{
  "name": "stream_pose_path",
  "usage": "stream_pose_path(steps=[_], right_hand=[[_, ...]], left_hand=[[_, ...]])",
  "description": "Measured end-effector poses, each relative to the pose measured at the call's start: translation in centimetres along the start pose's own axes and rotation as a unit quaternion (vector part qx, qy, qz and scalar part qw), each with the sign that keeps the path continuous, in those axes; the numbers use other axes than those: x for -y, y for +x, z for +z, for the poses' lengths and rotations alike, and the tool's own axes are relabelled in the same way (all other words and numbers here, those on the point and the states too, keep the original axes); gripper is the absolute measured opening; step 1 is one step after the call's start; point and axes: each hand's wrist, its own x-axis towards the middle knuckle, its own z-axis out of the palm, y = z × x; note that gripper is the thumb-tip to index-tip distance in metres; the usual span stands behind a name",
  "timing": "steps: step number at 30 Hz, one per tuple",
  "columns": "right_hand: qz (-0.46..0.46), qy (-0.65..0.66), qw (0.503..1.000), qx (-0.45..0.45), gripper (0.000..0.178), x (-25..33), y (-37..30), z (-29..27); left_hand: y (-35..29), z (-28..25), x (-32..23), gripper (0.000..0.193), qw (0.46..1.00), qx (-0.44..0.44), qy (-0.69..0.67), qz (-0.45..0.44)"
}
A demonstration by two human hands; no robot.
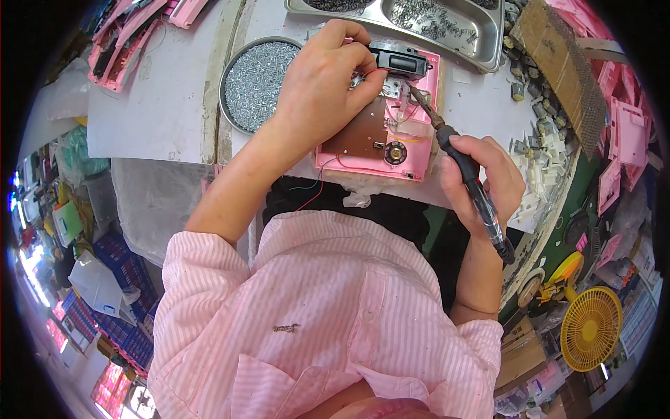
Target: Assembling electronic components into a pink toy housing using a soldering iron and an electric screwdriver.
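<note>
In my right hand (492, 174) is a soldering iron (464, 157) with a black grip, my fingers closed around it. Its metal tip points up and left, close to a small metal plate (392, 89) on a pink plastic housing (422, 157). Over the housing's upper left side, my left hand (328, 84) is closed, thumb and fingers pinching at a thin red wire (373, 72). A black boxy part (401, 61) sits beside those fingertips at the housing's far edge. The housing also carries a brown board (361, 133) and a round black part (395, 152).
Left of the housing stands a round metal dish (222, 98) full of small screws. A divided steel tray (464, 49) at the far side holds springs. On the right lie white plastic parts (537, 181), small motors and a cardboard strip (558, 66). Pink casings (125, 42) are piled far left.
</note>
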Motion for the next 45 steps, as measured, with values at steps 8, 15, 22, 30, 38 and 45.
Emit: stream_pose_path(steps=[8, 15, 22, 30, 38, 45], right_hand=[[0.028, -0.006, 0.999, -0.024, 0.029, 0.7, -1.4, -2.1], [0.096, -0.001, 0.992, -0.077, 0.029, 1.7, -4.6, -5.4], [0.131, 0.053, 0.982, -0.122, 0.034, 1.6, -5.9, -5.2], [0.126, 0.075, 0.988, -0.056, 0.054, 1.3, -0.7, 3.3], [0.100, 0.078, 0.991, -0.039, 0.056, 0.5, 0.3, 4.2], [0.111, 0.054, 0.990, -0.068, 0.059, 0.6, -0.7, 4.5]], left_hand=[[0.1, -0.8, -0.4, 0.023, 1.000, 0.015, -0.026, -0.009], [-2.2, -0.1, -5.8, 0.028, 0.989, 0.110, 0.041, 0.087], [-2.6, 0.5, -4.5, 0.016, 0.988, 0.111, -0.045, 0.094], [-2.7, -0.3, -4.2, 0.011, 0.916, 0.209, -0.240, -0.244], [-2.5, -0.3, -4.0, 0.012, 0.908, 0.211, -0.261, -0.251], [-2.1, -0.5, -4.1, 0.014, 0.899, 0.248, -0.243, -0.268]])
